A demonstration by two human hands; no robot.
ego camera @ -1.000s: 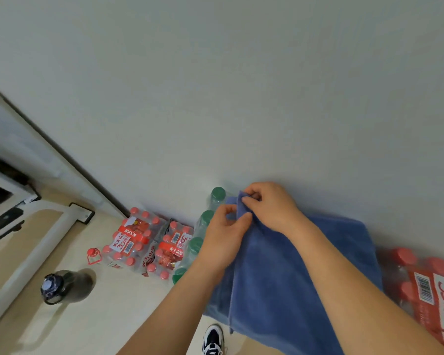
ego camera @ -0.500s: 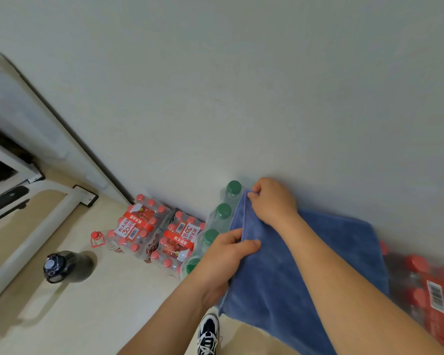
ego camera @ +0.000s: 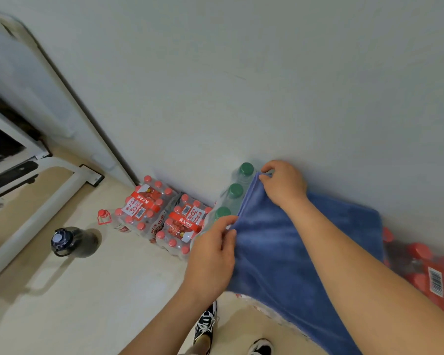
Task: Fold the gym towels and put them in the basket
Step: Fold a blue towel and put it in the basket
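A blue gym towel (ego camera: 274, 254) lies spread flat over a pack of green-capped bottles (ego camera: 235, 192) by the wall. My right hand (ego camera: 283, 184) pinches the towel's far left corner close to the wall. My left hand (ego camera: 212, 260) pinches the towel's left edge nearer to me, thumb on top. Both forearms cross the lower part of the view and hide part of the cloth. No basket is in view.
Packs of red-capped water bottles (ego camera: 164, 216) stand on the floor left of the towel, more red-capped packs (ego camera: 431, 270) at right. A dark jug (ego camera: 71, 242) lies on the beige floor. A white metal frame (ego camera: 31, 208) runs at left. My shoes (ego camera: 207, 326) show below.
My hands started together at the towel's far corner; the left hand slid down the left edge toward me, drawing that edge straight. The right hand kept its hold at the corner.
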